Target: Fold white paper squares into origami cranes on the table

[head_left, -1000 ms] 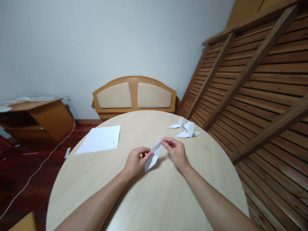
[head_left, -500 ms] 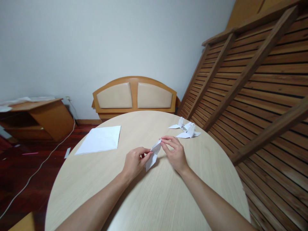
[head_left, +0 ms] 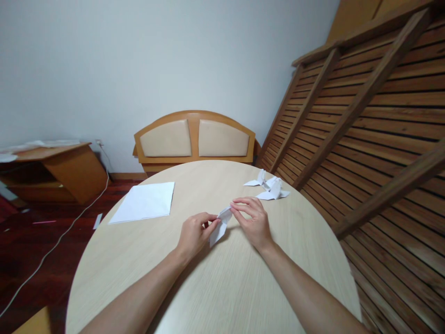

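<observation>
A small piece of folded white paper [head_left: 219, 232] is held between my two hands, just above the round table [head_left: 222, 292]. My left hand [head_left: 196, 234] pinches its left side between thumb and fingers. At its upper right corner, the thumb and fingertips of my right hand [head_left: 253, 221] are closed on the paper. Beyond the right hand lie several folded paper figures [head_left: 274, 189] with pointed ends, close together. A stack of flat white paper sheets [head_left: 144, 202] rests on the left of the table.
Slatted wooden panels [head_left: 375, 120] lean along the right side, close to the table edge. A headboard [head_left: 194, 139] with two pale pads stands behind the table. On the left are a low wooden cabinet [head_left: 76, 174] and a white cable [head_left: 66, 241] across the floor.
My right hand and the top corner of the folded paper have shifted very slightly left. Both hands keep their pinch on it.
</observation>
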`<state>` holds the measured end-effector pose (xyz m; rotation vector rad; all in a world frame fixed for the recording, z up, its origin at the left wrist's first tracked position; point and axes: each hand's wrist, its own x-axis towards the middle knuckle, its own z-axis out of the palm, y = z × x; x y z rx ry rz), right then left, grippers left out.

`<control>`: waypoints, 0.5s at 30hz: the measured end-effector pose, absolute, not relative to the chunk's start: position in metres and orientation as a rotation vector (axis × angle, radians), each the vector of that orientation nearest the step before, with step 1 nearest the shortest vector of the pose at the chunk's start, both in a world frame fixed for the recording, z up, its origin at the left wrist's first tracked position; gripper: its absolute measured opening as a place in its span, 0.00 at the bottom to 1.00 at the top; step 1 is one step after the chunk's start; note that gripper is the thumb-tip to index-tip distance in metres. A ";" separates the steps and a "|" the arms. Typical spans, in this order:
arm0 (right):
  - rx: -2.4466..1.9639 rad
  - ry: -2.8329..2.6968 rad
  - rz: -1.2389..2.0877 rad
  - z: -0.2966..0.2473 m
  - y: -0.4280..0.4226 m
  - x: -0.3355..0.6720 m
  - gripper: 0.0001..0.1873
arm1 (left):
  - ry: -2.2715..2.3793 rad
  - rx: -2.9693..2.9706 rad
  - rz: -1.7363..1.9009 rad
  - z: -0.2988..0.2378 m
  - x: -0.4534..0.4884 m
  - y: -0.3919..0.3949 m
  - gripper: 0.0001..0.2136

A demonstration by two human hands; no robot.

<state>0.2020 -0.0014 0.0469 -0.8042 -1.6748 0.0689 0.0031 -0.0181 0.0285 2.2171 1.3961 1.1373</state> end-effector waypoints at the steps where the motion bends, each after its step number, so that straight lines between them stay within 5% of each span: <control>1: -0.804 -1.674 0.076 0.047 -0.001 0.202 0.07 | 1.389 2.223 1.137 0.028 0.003 -0.018 0.09; 15: -0.889 -1.613 0.476 0.040 0.003 0.202 0.06 | 1.273 2.352 1.148 0.031 0.002 -0.019 0.11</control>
